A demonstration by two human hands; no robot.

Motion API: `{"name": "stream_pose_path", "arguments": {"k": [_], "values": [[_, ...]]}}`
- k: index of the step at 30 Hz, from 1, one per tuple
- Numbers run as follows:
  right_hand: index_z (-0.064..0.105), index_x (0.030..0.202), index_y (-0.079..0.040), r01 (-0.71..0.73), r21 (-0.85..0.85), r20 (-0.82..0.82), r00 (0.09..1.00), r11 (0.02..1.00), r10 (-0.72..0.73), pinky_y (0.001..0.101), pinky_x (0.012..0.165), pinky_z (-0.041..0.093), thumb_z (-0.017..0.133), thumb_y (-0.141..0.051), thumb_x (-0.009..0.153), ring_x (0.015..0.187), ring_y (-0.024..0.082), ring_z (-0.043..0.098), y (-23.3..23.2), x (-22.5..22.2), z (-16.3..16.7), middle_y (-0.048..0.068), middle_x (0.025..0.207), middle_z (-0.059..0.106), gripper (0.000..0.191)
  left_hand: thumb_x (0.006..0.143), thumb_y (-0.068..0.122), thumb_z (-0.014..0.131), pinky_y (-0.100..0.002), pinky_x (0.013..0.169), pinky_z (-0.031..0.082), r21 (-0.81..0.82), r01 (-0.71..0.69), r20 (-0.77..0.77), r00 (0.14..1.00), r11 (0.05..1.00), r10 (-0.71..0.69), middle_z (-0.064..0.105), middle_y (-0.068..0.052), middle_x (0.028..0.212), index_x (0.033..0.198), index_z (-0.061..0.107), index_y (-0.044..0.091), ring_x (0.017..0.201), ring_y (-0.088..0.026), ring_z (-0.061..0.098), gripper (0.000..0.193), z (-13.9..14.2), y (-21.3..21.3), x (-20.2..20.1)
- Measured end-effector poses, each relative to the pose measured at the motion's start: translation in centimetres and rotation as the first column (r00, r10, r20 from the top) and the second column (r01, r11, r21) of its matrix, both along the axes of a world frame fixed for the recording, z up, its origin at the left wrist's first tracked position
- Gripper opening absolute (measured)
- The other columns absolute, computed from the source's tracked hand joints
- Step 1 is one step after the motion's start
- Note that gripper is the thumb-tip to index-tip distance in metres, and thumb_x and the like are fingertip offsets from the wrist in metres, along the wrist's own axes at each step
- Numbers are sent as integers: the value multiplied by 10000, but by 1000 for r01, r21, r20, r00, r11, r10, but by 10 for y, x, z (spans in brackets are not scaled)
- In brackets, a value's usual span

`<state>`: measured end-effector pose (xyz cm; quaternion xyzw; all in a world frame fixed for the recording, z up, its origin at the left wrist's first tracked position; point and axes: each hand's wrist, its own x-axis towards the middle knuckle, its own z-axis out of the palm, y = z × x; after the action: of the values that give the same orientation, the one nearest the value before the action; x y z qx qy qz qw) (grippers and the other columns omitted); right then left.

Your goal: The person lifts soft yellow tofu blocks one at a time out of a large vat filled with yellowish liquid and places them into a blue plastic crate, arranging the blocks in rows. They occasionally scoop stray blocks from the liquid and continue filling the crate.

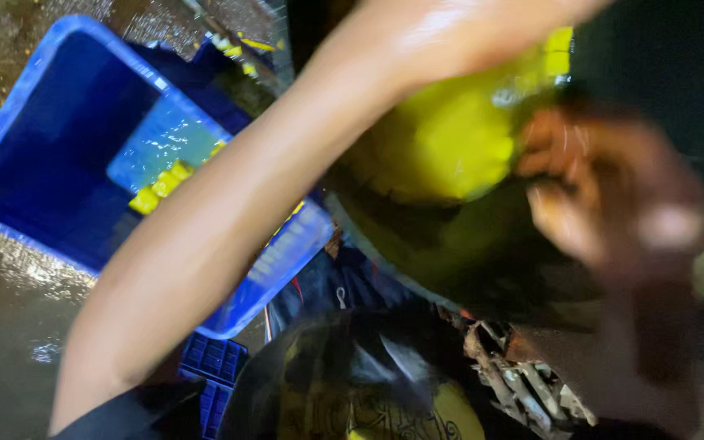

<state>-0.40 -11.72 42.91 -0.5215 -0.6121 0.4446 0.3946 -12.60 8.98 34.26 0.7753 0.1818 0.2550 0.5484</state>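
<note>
At the upper right of the view, the right hand (pixel 605 204) is blurred, with its fingers (pixel 560 232) curled loosely and a little apart, touching or almost touching the edge of a big yellow lump (pixel 450 143); because of the blur I cannot tell if the grip is really closed on it. The lump sits inside a dark round bowl (pixel 385 244), near its upper side, and it looks soft, wet and glossy, so I judge it will be slippery and will give under the fingers; it is better to take it from below with a cupped hand than to pinch it at the side. The left forearm (pixel 230 220) crosses the whole picture from the lower left to the top, shining with water, and the left hand itself is out of the frame, so its grip cannot be seen. Beside the forearm, to the left, stands a blue plastic crate (pixel 18 130) with small yellow pieces (pixel 160 187) lying against its inner wall. Under everything is a wet dark floor (pixel 2 326), and a second blue crate part (pixel 213 363) shows at the bottom.
</note>
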Motion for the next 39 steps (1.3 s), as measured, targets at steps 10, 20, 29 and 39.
{"name": "stream_pose_path", "arguments": {"k": [10, 20, 29, 39], "values": [[645, 1351, -157, 335, -641, 261, 941, 690, -215, 434, 844, 619, 467, -365, 1008, 971, 310, 743, -8, 90, -361, 89, 1215, 709, 439, 878, 173, 677, -482, 776, 549, 471, 400, -820, 528, 787, 222, 708, -104, 1006, 998, 733, 142, 925, -285, 666, 136, -256, -67, 71], [667, 1181, -115, 152, -863, -148, 836, 482, -529, 407, 744, 615, 608, -284, 919, 898, 223, 724, -29, 45, -393, 86, 1108, 713, 318, 943, 220, 625, -430, 496, 551, 330, 531, -853, 522, 781, 7, 696, -239, 1092, 1380, 601, 91, 733, -290, 690, 456, -326, -78, 59], [730, 1059, -78, 369, -627, 185, 926, 686, -329, 369, 707, 594, 771, -243, 868, 825, 176, 721, 85, 201, -407, 91, 979, 743, 255, 725, 474, 802, -420, 814, 607, -374, -244, -746, 652, 895, -134, 737, -99, 999, 1157, 673, 94, 900, -281, 739, 590, -299, -32, 67], [601, 1228, -5, 767, -414, 734, 600, 491, -319, 425, 752, 608, 832, -184, 765, 853, 297, 732, 200, 159, -434, 157, 954, 740, 547, 763, 385, 858, -582, 991, 369, 351, -335, -613, 624, 874, 485, 741, -171, 909, 890, 769, 77, 1144, -523, 506, 345, -286, 24, 154]]}}
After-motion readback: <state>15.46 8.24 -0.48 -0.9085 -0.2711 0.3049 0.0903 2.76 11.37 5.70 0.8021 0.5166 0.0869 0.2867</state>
